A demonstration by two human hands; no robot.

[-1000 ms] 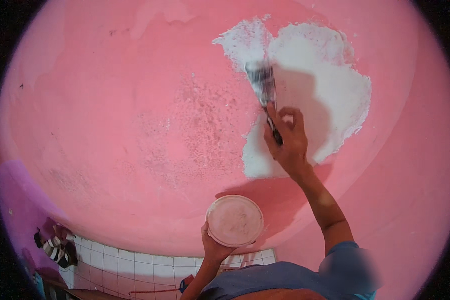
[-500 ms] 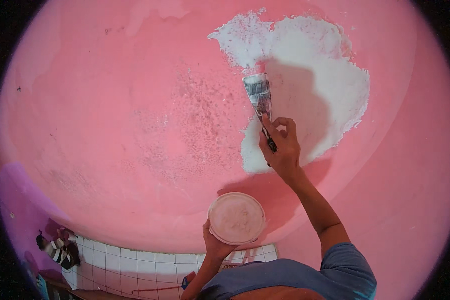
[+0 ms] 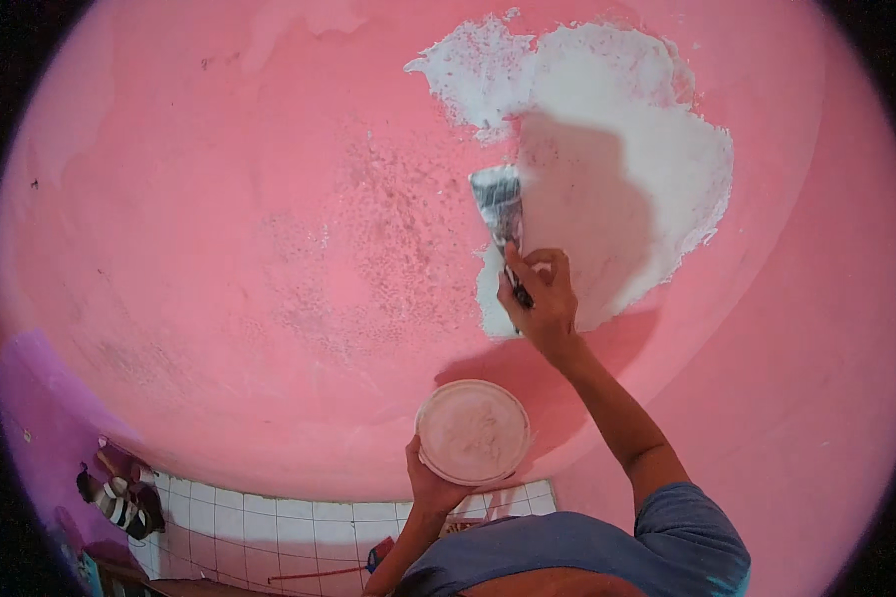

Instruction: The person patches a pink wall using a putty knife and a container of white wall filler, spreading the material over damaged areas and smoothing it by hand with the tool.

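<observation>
My right hand (image 3: 543, 298) is closed round the dark handle of a putty knife (image 3: 498, 204). White paste smears its wide metal blade, which lies at the left edge of a large white putty patch (image 3: 657, 149) on the pink wall (image 3: 219, 199). Whether the blade edge touches the wall, I cannot tell. Lower down, my left hand (image 3: 436, 488) grips a round, pale pink tub lid (image 3: 473, 433) by its lower left rim, with some paste on its face. Dark, rough spots (image 3: 398, 229) mark the wall left of the knife.
White tiles (image 3: 269, 527) cover the floor at the wall's foot. A bundle of dark and striped items (image 3: 124, 497) lies at the lower left, near a purple wall (image 3: 45, 418). A red stick (image 3: 314, 575) rests on the tiles beside my left forearm.
My right hand and the putty knife have moved a little left and down along the patch's edge. My left hand and the lid have barely moved.
</observation>
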